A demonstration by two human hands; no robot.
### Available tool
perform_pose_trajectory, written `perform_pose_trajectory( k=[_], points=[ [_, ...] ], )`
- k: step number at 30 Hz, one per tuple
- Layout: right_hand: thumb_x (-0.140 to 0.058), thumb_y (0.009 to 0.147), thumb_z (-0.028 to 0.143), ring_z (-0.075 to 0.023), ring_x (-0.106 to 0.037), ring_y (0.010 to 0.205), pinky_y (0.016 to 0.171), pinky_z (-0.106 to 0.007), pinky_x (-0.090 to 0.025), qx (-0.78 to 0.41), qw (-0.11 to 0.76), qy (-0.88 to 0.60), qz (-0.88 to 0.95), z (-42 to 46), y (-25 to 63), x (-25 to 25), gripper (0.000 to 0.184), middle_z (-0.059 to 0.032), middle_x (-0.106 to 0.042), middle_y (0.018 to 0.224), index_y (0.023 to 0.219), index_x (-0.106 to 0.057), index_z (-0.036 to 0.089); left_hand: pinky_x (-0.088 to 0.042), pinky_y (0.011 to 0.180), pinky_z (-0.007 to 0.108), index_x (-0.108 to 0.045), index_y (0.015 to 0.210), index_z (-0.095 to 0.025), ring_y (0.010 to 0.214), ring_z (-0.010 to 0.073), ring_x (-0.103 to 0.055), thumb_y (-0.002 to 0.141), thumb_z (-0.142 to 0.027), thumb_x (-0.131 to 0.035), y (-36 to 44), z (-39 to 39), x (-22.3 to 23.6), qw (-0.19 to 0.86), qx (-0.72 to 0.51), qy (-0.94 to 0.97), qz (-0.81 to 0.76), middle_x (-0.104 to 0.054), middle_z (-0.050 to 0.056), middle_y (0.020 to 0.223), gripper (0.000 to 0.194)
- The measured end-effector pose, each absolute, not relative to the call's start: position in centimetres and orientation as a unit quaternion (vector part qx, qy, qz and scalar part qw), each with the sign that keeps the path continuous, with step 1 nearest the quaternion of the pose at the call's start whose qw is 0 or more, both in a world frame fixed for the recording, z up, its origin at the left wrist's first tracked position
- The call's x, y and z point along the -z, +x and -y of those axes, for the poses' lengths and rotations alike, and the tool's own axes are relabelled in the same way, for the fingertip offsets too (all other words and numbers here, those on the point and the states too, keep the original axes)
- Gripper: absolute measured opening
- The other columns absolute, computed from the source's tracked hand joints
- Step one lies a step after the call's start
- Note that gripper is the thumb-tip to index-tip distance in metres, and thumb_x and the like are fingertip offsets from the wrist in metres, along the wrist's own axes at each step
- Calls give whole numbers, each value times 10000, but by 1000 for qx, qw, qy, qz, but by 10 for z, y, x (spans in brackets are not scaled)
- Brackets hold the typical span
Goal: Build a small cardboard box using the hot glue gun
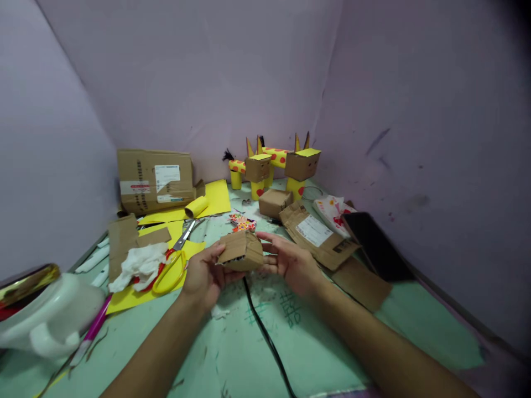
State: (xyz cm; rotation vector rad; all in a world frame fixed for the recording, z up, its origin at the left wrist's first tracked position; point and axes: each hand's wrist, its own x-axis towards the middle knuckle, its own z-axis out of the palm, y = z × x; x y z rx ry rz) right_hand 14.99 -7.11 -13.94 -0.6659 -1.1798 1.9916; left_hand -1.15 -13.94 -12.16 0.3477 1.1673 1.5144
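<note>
Between my two hands is a small cardboard box [245, 250], held a little above the table, with a corrugated edge facing me. My left hand [205, 271] grips its left side, thumb on top and fingers underneath. At its right side my right hand [286, 260] has its fingertips against the box, with the fingers partly spread. Behind the box lies a piece of patterned paper [244, 222] with red and orange flowers. A second small cardboard box [275, 203] rests just beyond, to the right.
Two yellow spotted animal figures [258, 168] with cardboard heads stand at the back. Scissors [176, 257], yellow paper [218, 196] and crumpled tissue [139, 265] lie on the left, near a white mug [62, 315]. A black cable [265, 334] runs toward me. Flattened cardboard [319, 232] and a dark tablet-like slab [377, 246] lie right.
</note>
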Motion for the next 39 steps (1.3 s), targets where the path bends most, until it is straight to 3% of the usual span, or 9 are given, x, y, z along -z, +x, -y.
perform_pose_trajectory(
  k=[4,7,14,19,22,26,31,35,39],
  points=[
    [-824,586,341,-286,-516,1231,1003,-410,-419,-679,421,-249,548,76,154,138,617,-84,-567,1356,1165,-649,221,-587,517,393,-635,1005,-104,587,243,-712,845,-154,-461,-9,139,121,595,-621,122,-495,-752,104,735,242],
    [-836,585,296,-292,-408,1336,1088,-434,-335,-519,450,-224,692,81,156,135,794,-103,-472,1451,1316,-540,202,-592,559,391,-649,1008,-97,645,249,-727,867,-159,-442,-5,138,123,615,-605,115,-492,-766,125,788,258],
    [-856,544,296,-293,-532,1220,1057,-419,-395,-499,384,-287,722,88,153,130,885,-148,-573,1334,1334,-498,118,-598,608,376,-685,944,-83,674,246,-735,872,-147,-449,6,144,126,633,-578,94,-506,-772,133,774,255],
    [-761,606,200,-296,-577,1120,997,-441,-433,-576,352,-314,667,86,151,131,747,-129,-617,1240,1305,-511,127,-595,623,426,-699,947,-76,626,246,-719,874,-178,-492,10,150,123,647,-562,96,-506,-770,139,775,241],
    [-749,606,221,-291,-594,1082,945,-421,-465,-639,351,-289,621,82,153,135,704,-98,-641,1185,1270,-521,177,-584,560,390,-690,994,-61,600,255,-709,858,-226,-523,9,151,121,659,-550,116,-500,-761,158,762,272],
    [-760,614,270,-298,-579,1131,975,-434,-442,-687,334,-253,593,78,154,143,701,-105,-611,1261,1267,-511,207,-553,447,323,-667,1046,-56,553,234,-686,793,-201,-569,5,151,118,666,-530,123,-510,-754,147,766,308],
    [-740,610,339,-329,-477,1269,1074,-495,-351,-652,321,-309,613,74,155,144,769,-162,-500,1397,1306,-451,185,-588,551,373,-634,1070,-64,658,249,-705,722,-98,-578,-3,149,113,623,-576,71,-525,-755,157,838,355],
    [-658,676,410,-312,-609,1021,858,-468,-514,-546,352,-406,643,73,157,141,505,-167,-613,1189,1116,-578,177,-599,629,412,-595,1117,-66,730,272,-721,730,-66,-590,-19,147,108,572,-625,46,-530,-749,180,921,387],
    [-583,747,419,-253,-646,765,660,-378,-530,-464,308,-435,708,72,154,144,312,-119,-681,927,935,-658,180,-603,629,397,-615,1023,-68,749,270,-723,736,-33,-572,-36,143,104,506,-671,34,-540,-743,178,912,292]
  ],
)
